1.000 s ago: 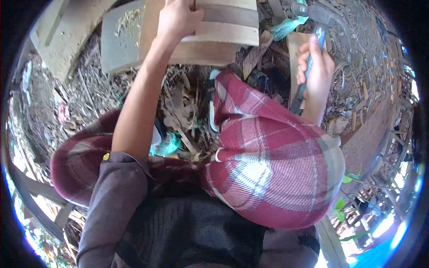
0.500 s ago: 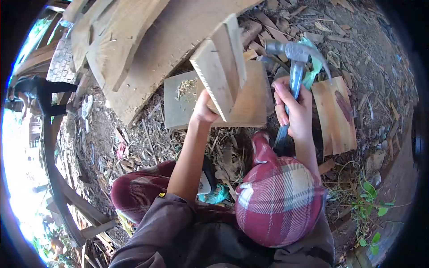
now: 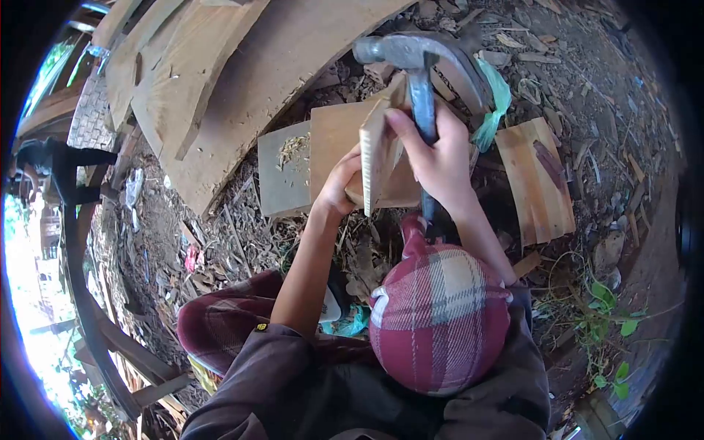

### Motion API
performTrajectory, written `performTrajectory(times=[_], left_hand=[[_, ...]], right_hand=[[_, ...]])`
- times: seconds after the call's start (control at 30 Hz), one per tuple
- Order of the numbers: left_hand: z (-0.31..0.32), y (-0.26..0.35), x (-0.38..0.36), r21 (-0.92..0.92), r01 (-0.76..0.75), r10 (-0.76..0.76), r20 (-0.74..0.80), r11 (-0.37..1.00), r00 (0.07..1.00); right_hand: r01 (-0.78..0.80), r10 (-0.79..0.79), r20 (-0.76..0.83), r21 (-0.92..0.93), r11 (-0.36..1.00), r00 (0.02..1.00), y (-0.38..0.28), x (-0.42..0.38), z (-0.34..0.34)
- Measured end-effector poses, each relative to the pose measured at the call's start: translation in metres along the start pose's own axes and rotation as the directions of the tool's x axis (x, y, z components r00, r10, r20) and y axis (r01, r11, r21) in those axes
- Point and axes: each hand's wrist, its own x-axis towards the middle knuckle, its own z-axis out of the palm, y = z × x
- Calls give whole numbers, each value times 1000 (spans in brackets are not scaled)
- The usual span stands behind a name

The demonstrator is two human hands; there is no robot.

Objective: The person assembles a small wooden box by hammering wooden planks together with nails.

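Note:
My left hand (image 3: 342,182) is closed around the lower left side of a small piece made of joined wooden boards (image 3: 372,161), now turned nearly edge-on to me. In my right hand (image 3: 445,158) is a claw hammer (image 3: 423,95), its handle upright against the palm and its metal head above the fingers. The right thumb presses on the wooden piece's upper edge, and the other right fingers are partly hidden. Beneath the piece, a flat brown board (image 3: 330,136) lies beside a greyish board (image 3: 275,194) with wood shavings on it.
Large planks (image 3: 249,88) lie at upper left. A light board (image 3: 534,183) and a green plastic strip (image 3: 499,103) are on the right, among chips on the soil. My plaid-covered knee (image 3: 444,315) is close below the right hand. Another person (image 3: 55,165) stands at far left.
The hammer and my right hand have moved left, up to the wooden piece, and the right thumb now touches it. The piece has turned from showing its broad faces to nearly edge-on.

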Motion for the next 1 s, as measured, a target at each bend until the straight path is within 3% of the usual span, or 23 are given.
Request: performTrajectory(times=[0.1, 0.2, 0.27, 0.3, 0.37, 0.43, 0.47, 0.53, 0.57, 0.6, 0.67, 0.7, 0.73, 0.77, 0.8, 0.87, 0.9, 1.0], left_hand=[[12, 16, -3, 150, 39, -31, -59, 988, 998], [7, 41, -9, 339, 294, -254, -157, 894, 954], [-9, 44, -16, 390, 183, -199, 1, 902, 980], [-23, 49, -18, 385, 148, -195, 86, 911, 977], [-74, 46, -17, 152, 238, -257, 121, 959, 959], [-95, 43, -19, -75, 227, -230, -37, 971, 972], [-105, 48, -26, 70, 176, -175, -21, 982, 984], [-134, 48, -30, 27, 94, -96, 431, 995, 897], [-142, 47, -30, 227, -47, -70, 479, 973, 875], [-116, 50, -41, 343, -123, 24, 280, 931, 960], [-114, 58, -24, 778, 109, -72, -82, 619, 994], [-102, 62, -18, 806, 216, -53, -225, 551, 973], [-90, 62, -14, 812, 329, -26, -362, 482, 932], [-91, 50, -9, 841, 199, 179, -326, 503, 928], [-93, 42, -2, 904, 303, 294, -391, 302, 872], [-91, 27, 16, 842, 531, 536, -404, -100, 742], [-56, 32, 6, 873, 486, 568, -421, 42, 707], [-69, 4, 27, 950, 309, 820, -141, -46, 555]], right_hand=[[109, -117, -79, -102, 989, 990, 9, -1, 0], [-6, 6, 13, 3, 1000, 1000, 7, 5, -6], [-48, 49, 51, -10, 999, 998, 10, 12, -8], [-71, 74, 70, -35, 997, 995, 10, 16, -11], [-84, 94, 69, -145, 986, 993, 13, 22, -11], [-72, 86, 31, -314, 947, 996, 19, 26, -9], [-68, 77, 7, -397, 915, 997, 20, 27, -9], [-73, 94, 19, -484, 872, 995, 23, 28, -5], [-90, 122, 20, -553, 828, 992, 26, 27, -3], [-105, 149, 20, -617, 780, 989, 31, 27, 0], [-115, 186, 37, -661, 741, 982, 55, 23, 3], [-126, 210, 43, -676, 726, 977, 66, 20, 4], [-137, 235, 48, -692, 709, 971, 76, 16, 5], [-158, 288, 75, -692, 705, 955, 85, 13, 4], [-189, 337, 92, -679, 710, 937, 94, 10, 3], [-253, 432, 124, -656, 711, 893, 107, 5, 1], [-201, 456, 186, -711, 674, 871, 103, 6, -3], [-167, 396, 204, -671, 722, 895, 97, 0, -20]])
